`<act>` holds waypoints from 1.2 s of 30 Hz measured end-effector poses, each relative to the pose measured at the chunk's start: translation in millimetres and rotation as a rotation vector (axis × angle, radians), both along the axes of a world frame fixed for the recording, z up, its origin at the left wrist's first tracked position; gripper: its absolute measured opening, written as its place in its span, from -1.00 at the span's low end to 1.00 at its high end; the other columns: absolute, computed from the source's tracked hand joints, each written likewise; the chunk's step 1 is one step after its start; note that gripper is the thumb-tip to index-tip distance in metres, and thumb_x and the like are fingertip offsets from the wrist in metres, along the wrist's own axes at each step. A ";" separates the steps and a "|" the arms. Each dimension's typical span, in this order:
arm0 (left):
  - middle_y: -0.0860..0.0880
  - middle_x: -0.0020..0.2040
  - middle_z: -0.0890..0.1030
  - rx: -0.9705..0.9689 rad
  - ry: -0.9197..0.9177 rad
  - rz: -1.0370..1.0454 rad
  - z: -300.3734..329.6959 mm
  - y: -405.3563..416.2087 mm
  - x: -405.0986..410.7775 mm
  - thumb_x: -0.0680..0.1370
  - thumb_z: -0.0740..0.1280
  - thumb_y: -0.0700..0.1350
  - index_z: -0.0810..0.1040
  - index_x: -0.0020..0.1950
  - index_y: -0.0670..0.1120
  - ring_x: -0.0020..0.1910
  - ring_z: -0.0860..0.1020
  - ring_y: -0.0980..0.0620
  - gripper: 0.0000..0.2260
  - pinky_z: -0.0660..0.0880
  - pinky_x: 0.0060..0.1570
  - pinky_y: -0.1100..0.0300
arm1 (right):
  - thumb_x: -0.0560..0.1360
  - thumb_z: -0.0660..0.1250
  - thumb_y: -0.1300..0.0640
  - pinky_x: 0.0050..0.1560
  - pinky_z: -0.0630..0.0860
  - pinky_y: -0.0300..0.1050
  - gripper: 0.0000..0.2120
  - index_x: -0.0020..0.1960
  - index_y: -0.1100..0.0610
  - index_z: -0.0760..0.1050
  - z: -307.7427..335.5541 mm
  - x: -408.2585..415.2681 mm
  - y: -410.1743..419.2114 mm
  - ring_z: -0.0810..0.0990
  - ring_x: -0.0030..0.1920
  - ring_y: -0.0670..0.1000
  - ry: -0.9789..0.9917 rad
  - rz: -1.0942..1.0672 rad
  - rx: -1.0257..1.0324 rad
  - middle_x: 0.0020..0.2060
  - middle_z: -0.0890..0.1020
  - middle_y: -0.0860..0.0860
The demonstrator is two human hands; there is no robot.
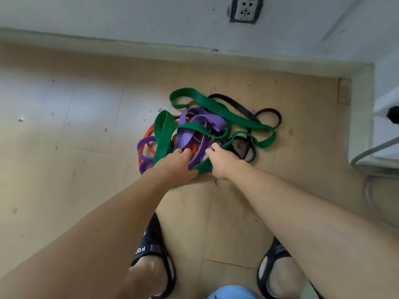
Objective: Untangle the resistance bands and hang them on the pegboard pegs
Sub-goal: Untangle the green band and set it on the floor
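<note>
Fingers [185,151] of both hands reach into tangled bands [194,126] — on floor.

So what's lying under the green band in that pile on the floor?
Under the green band, purple band loops, red band and black band stretches show. Their crossings beneath, and under both hands, are covered.

Looks like a room in a home: beige tiled floor [86,126] meeting a white wall [129,16] with a baseboard [108,43]. Low on the wall, a socket [245,10]; slippers [151,253] on bare feet.
</note>
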State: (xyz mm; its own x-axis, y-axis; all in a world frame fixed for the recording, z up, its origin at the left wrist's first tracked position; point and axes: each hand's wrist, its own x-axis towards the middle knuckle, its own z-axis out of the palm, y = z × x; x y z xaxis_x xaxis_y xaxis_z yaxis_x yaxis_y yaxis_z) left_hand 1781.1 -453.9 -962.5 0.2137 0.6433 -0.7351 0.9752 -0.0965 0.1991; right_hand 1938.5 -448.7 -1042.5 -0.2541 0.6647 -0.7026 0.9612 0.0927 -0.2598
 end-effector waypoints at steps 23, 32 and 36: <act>-0.09 0.24 0.54 0.215 -0.246 0.016 125.1 -37.6 -1.2 0.51 0.49 0.05 0.25 0.54 -0.02 0.08 0.53 -0.09 -0.32 0.53 0.09 0.00 | 0.60 0.28 0.00 -0.27 0.29 -0.04 -0.69 -0.25 0.15 0.45 194.6 10.0 -17.0 0.44 -0.24 0.08 0.309 -0.297 0.176 -0.29 0.49 0.10; 0.09 0.12 0.68 0.322 -0.664 0.277 195.0 -43.7 13.2 0.36 0.52 0.09 0.43 0.36 0.15 0.13 0.66 0.06 -0.41 0.58 0.23 -0.06 | 0.58 0.38 0.00 -0.29 0.38 -0.14 -0.68 -0.31 0.04 0.44 296.6 8.4 -33.0 0.49 -0.34 -0.03 0.863 -0.562 0.227 -0.40 0.51 -0.04; 0.02 0.04 0.71 0.346 -0.843 0.331 209.2 -48.5 24.3 0.51 0.49 -0.07 0.54 0.18 0.05 0.06 0.69 0.07 -0.72 0.60 0.21 -0.04 | 0.55 0.43 0.07 -0.32 0.41 -0.18 -0.63 -0.35 0.05 0.36 316.4 3.5 -39.8 0.50 -0.35 -0.03 0.955 -0.642 0.261 -0.41 0.48 0.00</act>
